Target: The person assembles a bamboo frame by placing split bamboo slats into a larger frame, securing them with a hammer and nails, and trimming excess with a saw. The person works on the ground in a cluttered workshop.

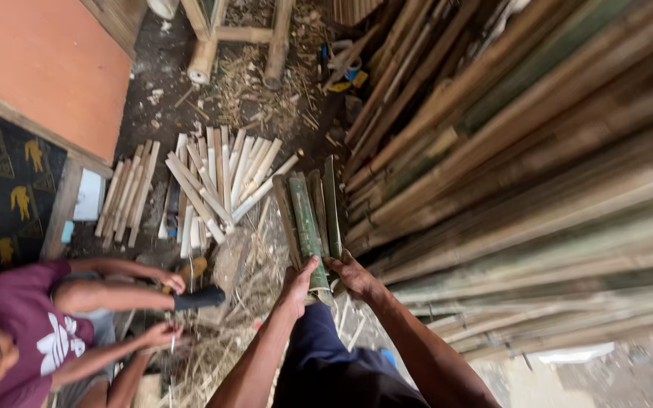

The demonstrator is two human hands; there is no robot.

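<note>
Biggest thing in here is the stack of long bamboo poles (538,151) leaning across the whole right side, tan and green, blurred near the top. Under everything is a dark dirt floor (145,121) littered with shavings and straw, thickest around a bamboo frame (243,38) at the top. Top left there's a big orange board (47,68), and below it a black cloth with yellow figures (1,196).

In the middle of the floor sit two piles of pale split bamboo slats (217,185), the smaller one (126,193) just left of the bigger fan-shaped one.

Bottom left, another person in a maroon shirt (17,325) crouches, hands down in the straw near a dark-handled tool (198,298).

I'm holding a bundle of green bamboo strips (307,215), standing up off the floor right beside the pole stack. My left hand (296,287) has its grip wrapped on the left of the bundle's near end, my right hand (353,276) clamped on the right side, both touching the strips. My dark blue trousers (326,355) show below.
</note>
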